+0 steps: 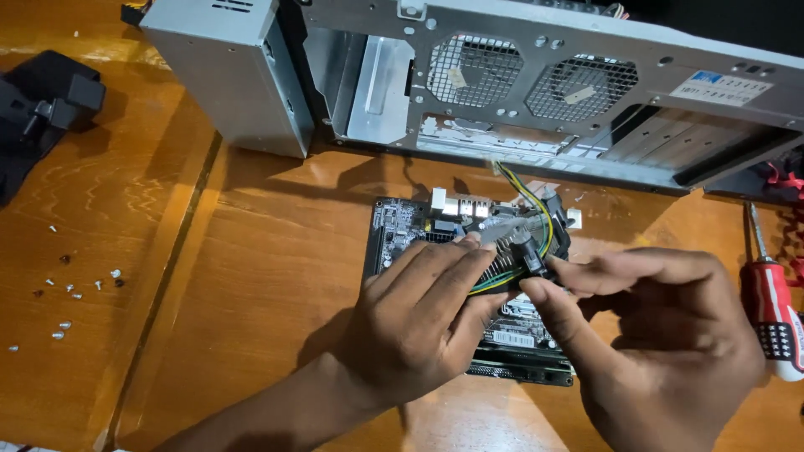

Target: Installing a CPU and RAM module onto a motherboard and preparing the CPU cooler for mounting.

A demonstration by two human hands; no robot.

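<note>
Screwdriver [770, 314], loose screws [67, 289], computer case [536, 92]

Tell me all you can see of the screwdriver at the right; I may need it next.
The screwdriver lies flat on the wooden table near the right edge, beyond the right hand and apart from it. Its slim metal shaft points away toward the computer case; its handle, red with white and black parts, points toward the person.

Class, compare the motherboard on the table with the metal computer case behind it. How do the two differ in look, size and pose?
The motherboard is dark, small and lies flat on the wooden table; the computer case is pale grey metal, far larger, and spans much of the table's back edge. The motherboard is partly covered by the left hand and right hand; the computer case is untouched. The case shows two round fan grilles; the motherboard shows none. Both rest on the table.
</note>
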